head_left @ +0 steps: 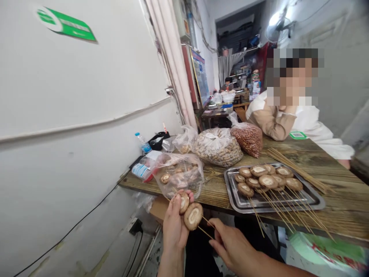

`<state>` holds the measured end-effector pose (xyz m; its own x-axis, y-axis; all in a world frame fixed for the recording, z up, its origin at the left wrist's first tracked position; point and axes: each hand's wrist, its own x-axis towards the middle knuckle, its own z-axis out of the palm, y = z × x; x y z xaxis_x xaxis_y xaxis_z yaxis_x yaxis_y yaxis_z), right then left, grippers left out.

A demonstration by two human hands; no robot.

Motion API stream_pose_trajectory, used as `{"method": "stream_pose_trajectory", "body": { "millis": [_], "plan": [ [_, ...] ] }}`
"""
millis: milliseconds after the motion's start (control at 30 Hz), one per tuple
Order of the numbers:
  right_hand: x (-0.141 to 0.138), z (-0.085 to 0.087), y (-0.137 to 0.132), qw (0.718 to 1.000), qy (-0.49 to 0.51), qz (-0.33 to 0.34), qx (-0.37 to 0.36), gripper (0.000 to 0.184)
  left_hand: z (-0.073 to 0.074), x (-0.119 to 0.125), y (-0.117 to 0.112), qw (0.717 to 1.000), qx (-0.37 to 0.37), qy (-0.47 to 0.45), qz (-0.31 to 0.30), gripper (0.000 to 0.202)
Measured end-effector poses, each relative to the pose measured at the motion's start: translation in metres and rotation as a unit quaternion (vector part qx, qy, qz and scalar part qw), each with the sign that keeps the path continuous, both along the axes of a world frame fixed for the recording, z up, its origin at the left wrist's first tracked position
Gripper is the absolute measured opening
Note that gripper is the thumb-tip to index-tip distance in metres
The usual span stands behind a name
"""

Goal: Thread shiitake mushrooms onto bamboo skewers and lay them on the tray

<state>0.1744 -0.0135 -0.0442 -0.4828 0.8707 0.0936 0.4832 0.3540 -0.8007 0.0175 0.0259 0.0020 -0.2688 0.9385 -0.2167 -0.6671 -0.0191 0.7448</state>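
Two mushrooms on a pair of thin sticks, in front of me between my hands. My left hand is curled around the farther mushroom, which its fingers partly hide. The nearer mushroom, just right of that palm, shows whole: a thick, rounded brown rim surrounds a pale, cream-toned middle with an oval mark. My right hand holds the lower ends of the sticks, which are straight, slender and straw-coloured, between thumb and forefinger. Beyond my left hand, a clear bag of mushrooms rests on the desk; beyond my right, a shiny metal tray carries similar skewered mushrooms, brown-rimmed and pale-centred.
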Motion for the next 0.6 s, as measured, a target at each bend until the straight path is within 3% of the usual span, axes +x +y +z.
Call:
{"method": "stream_pose_trajectory", "body": {
  "millis": [100, 167, 267, 433, 600],
  "plan": [
    [0.024, 0.008, -0.008, 0.991, -0.070, -0.036, 0.112, 0.050, 0.004, 0.014, -0.004, 1.000, 0.004, -0.001, -0.030, 0.041],
    [0.044, 0.013, -0.014, 0.986, -0.055, -0.056, 0.150, 0.049, 0.006, 0.021, -0.009, 0.998, 0.016, 0.005, -0.055, 0.052],
    [0.075, 0.018, -0.015, 0.971, -0.070, -0.146, 0.174, 0.045, 0.002, 0.025, -0.012, 0.994, 0.027, 0.049, -0.096, 0.062],
    [0.104, 0.021, 0.013, 0.928, -0.255, -0.257, 0.088, 0.046, -0.025, 0.032, -0.006, 0.970, -0.012, 0.108, -0.218, 0.056],
    [0.095, 0.021, 0.044, 0.903, -0.315, -0.285, 0.057, 0.044, -0.058, 0.055, 0.001, 0.950, -0.024, 0.176, -0.258, 0.053]
  ]
}}
